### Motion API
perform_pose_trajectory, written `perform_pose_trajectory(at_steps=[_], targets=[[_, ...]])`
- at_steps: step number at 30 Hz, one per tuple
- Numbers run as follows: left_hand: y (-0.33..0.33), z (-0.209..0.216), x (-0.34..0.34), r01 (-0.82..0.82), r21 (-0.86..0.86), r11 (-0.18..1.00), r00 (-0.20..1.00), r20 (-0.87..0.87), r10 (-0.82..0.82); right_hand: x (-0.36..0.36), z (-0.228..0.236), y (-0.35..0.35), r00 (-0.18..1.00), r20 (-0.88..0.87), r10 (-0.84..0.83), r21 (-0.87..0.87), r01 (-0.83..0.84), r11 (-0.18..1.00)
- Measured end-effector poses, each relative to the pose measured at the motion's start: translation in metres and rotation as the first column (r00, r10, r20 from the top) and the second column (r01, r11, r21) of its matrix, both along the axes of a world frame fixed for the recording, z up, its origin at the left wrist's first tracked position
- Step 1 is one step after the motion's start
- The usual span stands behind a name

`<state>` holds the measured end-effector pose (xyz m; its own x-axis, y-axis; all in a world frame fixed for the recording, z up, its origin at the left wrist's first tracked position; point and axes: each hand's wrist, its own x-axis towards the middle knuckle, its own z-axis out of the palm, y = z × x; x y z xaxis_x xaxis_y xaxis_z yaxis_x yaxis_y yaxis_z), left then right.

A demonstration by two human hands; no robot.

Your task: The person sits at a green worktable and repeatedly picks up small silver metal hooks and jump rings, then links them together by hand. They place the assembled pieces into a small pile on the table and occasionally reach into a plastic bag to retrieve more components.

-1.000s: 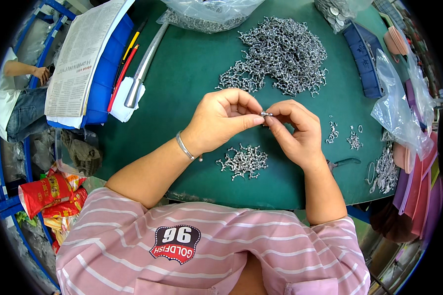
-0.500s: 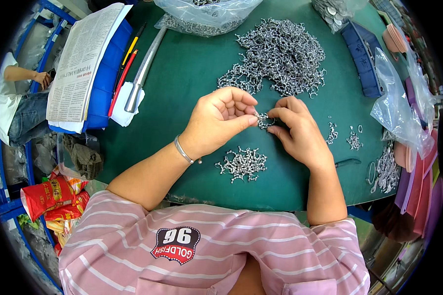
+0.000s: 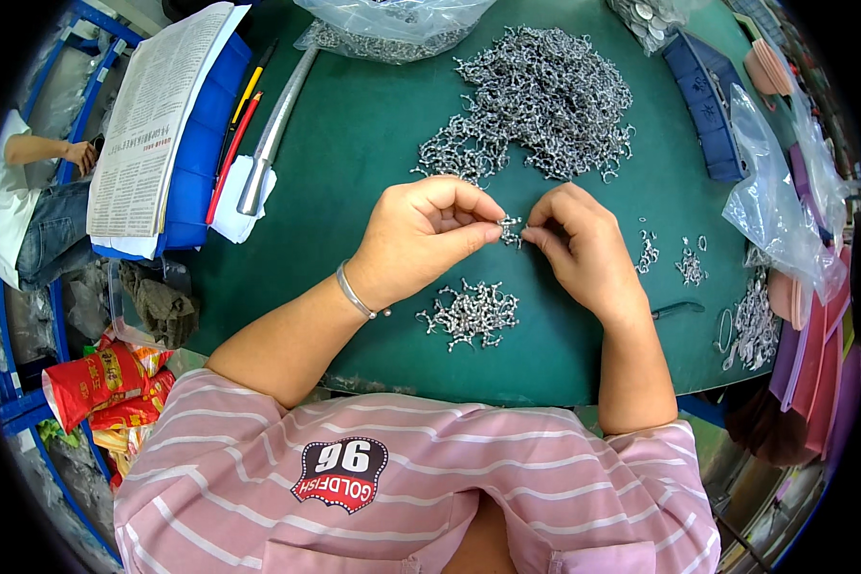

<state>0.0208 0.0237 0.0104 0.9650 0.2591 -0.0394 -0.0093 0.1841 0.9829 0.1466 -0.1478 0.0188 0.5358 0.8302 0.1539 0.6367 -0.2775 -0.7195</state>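
Note:
Between my hands is a small silver openwork metal piece (image 3: pixel 511 231), which looks like jewellery; its exact kind is too small to make out. The thumb and forefinger of my left hand (image 3: pixel 419 232) pinch its left side. My right hand (image 3: pixel 584 251) has its thumb and forefinger closed at the right side of the piece. Below my hands lies a small heap of similar silver pieces (image 3: pixel 471 314). Beyond them spreads a much larger, darker grey heap of such pieces (image 3: pixel 550 100) on the green table (image 3: pixel 373 124).
At the left are a tapered metal rod (image 3: pixel 279 134), a red pencil (image 3: pixel 231 158) and a blue bin (image 3: pixel 199 143) under newspaper (image 3: pixel 148 143). A clear bag (image 3: pixel 397 29) of metal pieces stands at the back. A blue tray (image 3: pixel 703 105) and small silver piles (image 3: pixel 691 266) are at the right.
The silver piece has turned between my fingertips and shows less width. My right fingers have drawn closer together, and the whole view has shifted slightly.

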Motion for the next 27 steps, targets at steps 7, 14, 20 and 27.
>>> perform_pose_trajectory(at_steps=[7, 14, 20, 27], targets=[[0.001, 0.0, 0.0, 0.009, 0.007, 1.0, 1.0, 0.018, -0.009, -0.002, -0.001, 0.005, 1.0, 0.005, -0.004, 0.119, 0.004, 0.993], [0.0, -0.004, 0.001, -0.051, 0.081, 0.995, 0.992, 0.123, 0.041, -0.003, -0.006, 0.003, 0.936, -0.348, -0.057, 0.15, 0.116, 0.982], [0.003, -0.001, 0.0, 0.06, -0.101, 0.993, 0.995, -0.075, -0.068, -0.001, -0.006, 0.003, 0.632, -0.771, 0.077, 0.275, 0.223, 0.935], [-0.003, 0.002, 0.0, -0.052, 0.119, 0.991, 0.998, 0.052, 0.046, -0.002, -0.006, 0.004, 0.724, -0.69, 0.011, 0.215, 0.19, 0.958]])
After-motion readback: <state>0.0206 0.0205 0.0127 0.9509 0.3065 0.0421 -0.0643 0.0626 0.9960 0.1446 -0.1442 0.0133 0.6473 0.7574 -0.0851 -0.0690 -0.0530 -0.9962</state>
